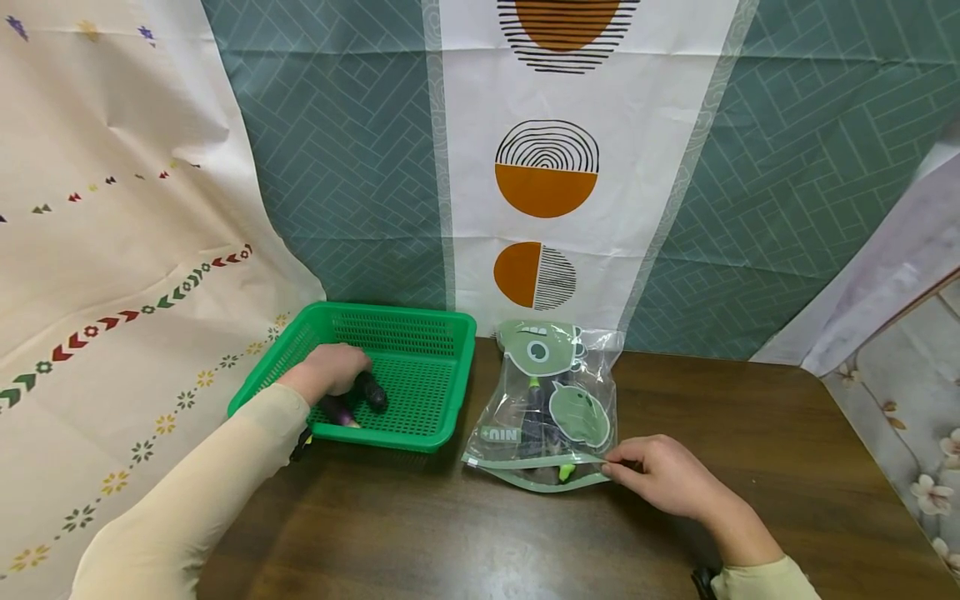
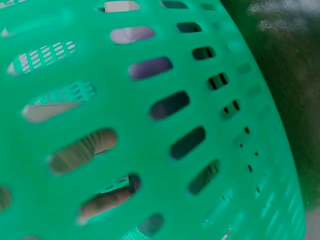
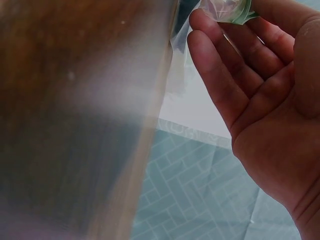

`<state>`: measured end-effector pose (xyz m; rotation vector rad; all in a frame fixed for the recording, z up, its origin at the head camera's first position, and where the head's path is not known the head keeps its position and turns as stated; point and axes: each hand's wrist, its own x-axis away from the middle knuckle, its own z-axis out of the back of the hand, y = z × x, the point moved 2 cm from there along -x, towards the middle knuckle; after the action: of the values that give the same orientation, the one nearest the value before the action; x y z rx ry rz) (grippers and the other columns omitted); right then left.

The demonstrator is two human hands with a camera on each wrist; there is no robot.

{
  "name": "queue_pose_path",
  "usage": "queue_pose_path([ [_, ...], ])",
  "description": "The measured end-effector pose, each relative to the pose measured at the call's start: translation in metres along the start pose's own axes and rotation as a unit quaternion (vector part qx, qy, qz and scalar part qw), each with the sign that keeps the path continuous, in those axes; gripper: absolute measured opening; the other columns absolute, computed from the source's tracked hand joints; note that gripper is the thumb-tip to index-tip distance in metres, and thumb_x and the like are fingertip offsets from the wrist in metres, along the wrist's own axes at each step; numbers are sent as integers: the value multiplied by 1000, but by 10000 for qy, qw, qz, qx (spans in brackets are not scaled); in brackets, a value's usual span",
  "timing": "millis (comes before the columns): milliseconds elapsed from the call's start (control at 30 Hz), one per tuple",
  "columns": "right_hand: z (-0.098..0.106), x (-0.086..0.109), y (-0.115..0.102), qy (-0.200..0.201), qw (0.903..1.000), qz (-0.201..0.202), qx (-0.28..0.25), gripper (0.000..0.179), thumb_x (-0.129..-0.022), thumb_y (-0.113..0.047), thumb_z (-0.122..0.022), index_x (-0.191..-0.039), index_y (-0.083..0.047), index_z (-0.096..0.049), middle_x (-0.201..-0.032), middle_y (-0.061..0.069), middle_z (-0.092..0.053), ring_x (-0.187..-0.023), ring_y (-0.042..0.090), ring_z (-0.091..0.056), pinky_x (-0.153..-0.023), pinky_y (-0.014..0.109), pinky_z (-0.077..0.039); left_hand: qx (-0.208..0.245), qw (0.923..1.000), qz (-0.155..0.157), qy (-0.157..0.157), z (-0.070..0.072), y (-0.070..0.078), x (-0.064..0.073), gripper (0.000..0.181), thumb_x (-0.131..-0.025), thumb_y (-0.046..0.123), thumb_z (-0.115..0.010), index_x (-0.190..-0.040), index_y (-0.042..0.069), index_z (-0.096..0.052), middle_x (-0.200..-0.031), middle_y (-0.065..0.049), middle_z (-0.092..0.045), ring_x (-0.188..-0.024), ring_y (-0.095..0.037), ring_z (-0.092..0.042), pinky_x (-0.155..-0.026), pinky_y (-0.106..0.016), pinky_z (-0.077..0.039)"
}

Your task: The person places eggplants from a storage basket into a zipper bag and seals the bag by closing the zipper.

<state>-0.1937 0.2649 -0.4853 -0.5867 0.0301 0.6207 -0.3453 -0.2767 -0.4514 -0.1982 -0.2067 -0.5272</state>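
A green plastic basket (image 1: 465,375) stands at the left of the table. My left hand (image 1: 339,367) reaches into it, fingers curled down round a dark eggplant (image 1: 372,392). Beside that one lies a purple eggplant (image 1: 337,411) with a pale end. Slots in the basket wall (image 2: 125,115) show only slivers of the hand and eggplants in the left wrist view. A clear zip bag (image 1: 495,408) with green cartoon prints lies to the right, dark eggplants inside, one green stem end near its parted mouth. My right hand (image 1: 663,475) pinches the mouth's right corner, its palm showing in the right wrist view.
The brown wooden table (image 1: 420,533) carries the basket and bag. A patterned teal and white cloth (image 1: 345,167) hangs behind, close to both. Cream printed cloth (image 1: 150,317) borders the left side, and a floral cloth (image 1: 915,417) the right.
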Motion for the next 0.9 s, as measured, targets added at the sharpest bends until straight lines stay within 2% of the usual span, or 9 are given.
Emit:
queue_pose_path([
  [67,0,0,0,-6,10000,-11,-13,10,-103,-22,-82,-101,-31,-85,-96,-24,-75,-85,-4,-65,-74,32,-60,6,10000,-21,14,-1,0,0,30,-99,-6,-73,-90,22,-72,-90,1,-70,-80,-22,-61,-76,-47,-59],
  [267,0,0,0,10,10000,4,-33,10,-103,-22,-82,-100,-31,-84,-95,-24,-74,-83,-4,-63,-73,31,-59,-52,9999,-97,87,-1,0,0,28,-99,-6,-72,-100,21,-76,-97,-1,-75,-88,-22,-69,-83,-49,-63],
  [467,0,1,0,22,10000,26,-30,9,-103,-22,-82,-100,-30,-84,-95,-24,-74,-83,-4,-64,-73,32,-59,16,9992,-295,251,2,3,0,17,-100,9,-82,-95,21,-72,-91,2,-72,-84,-19,-68,-80,-48,-63],
  [700,1,0,-1,-10,10000,12,-61,9,-104,-21,-82,-100,-30,-84,-95,-24,-74,-82,-3,-63,-72,31,-58,254,9989,-256,315,5,3,0,16,-101,19,-85,-96,22,-70,-93,4,-72,-84,-18,-68,-79,-48,-61],
  [900,1,0,-2,-62,9999,24,-103,10,-104,-21,-81,-102,-30,-84,-95,-23,-74,-82,-3,-63,-72,31,-59,466,9974,-236,497,9,5,2,15,-100,24,-86,-97,23,-71,-93,5,-72,-84,-18,-68,-79,-48,-60],
])
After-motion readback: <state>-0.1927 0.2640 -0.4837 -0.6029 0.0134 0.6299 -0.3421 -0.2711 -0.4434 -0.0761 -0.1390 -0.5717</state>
